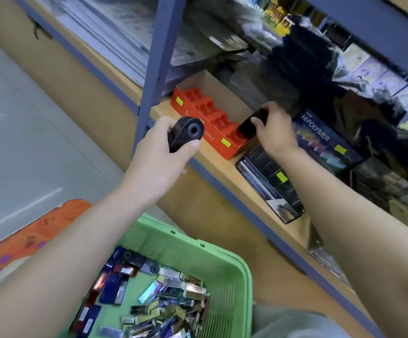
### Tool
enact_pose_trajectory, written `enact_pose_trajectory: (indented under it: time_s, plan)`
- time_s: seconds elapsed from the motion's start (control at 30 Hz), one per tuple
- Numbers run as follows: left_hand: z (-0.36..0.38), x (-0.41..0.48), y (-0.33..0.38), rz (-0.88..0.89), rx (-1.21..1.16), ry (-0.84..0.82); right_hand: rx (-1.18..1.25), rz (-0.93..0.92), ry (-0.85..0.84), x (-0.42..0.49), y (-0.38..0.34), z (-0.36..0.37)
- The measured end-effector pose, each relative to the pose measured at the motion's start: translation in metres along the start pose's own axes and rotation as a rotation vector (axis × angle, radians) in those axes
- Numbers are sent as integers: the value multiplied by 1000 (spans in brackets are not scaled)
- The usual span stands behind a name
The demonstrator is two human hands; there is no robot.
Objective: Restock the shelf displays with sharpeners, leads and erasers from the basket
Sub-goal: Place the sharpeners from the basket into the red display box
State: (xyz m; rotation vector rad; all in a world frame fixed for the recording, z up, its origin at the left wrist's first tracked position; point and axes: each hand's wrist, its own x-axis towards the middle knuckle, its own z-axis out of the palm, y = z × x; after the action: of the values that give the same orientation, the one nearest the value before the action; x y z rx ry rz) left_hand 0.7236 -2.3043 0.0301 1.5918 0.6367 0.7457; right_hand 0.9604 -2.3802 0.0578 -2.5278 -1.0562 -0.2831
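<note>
My left hand grips a black sharpener in front of the shelf edge, its hole facing me. My right hand holds a second black sharpener tilted into the near end slot of a red display tray on the wooden shelf. The tray's other slots look bare. Below, a green basket holds several small packs of leads, erasers and dark sharpeners.
A black display box with a yellow sticker lies right of the red tray. Behind it stands a dark HI-POLYMER box. A blue shelf post rises left of the tray. An orange stool stands at the lower left.
</note>
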Motion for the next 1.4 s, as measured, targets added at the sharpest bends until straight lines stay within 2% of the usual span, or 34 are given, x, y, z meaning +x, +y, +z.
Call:
enact_pose_trajectory:
  time_s: [0.23,0.47,0.6,0.67,0.73,0.8,0.9,0.97,1.03,1.1,1.2,1.27,1.4]
  plan:
    - [1,21,-15,-27,24,-83,-172,-22,-171,24,10,13]
    - [-10,34,-20,-90,83,-100,-141,-23,-161,32,9,11]
    - [-4,37,-21,-159,-4,-140,-240,-11,-267,34,10,9]
    - [1,37,-20,-161,-59,-167,-302,-38,-252,26,4,9]
    - [5,37,-19,-127,-59,-201,-175,-104,-143,10,-11,5]
    - [6,37,-19,-70,-26,-232,155,-96,-119,-14,-35,-3]
    - [9,36,-19,-15,21,-249,512,-9,-340,-51,-64,-16]
    - [13,33,-18,-25,-16,-244,603,5,-459,-69,-68,-20]
    - [19,27,-19,-13,5,-244,677,56,-484,-83,-62,-21]
    - [25,18,-20,55,152,-269,762,158,-481,-93,-52,-24]
    - [32,13,-19,174,352,-355,747,225,-416,-99,-34,-29]
    - [33,22,-17,202,455,-403,682,260,-288,-93,-21,-30]
    - [37,52,-12,293,643,-396,435,244,-71,-65,-2,-30]
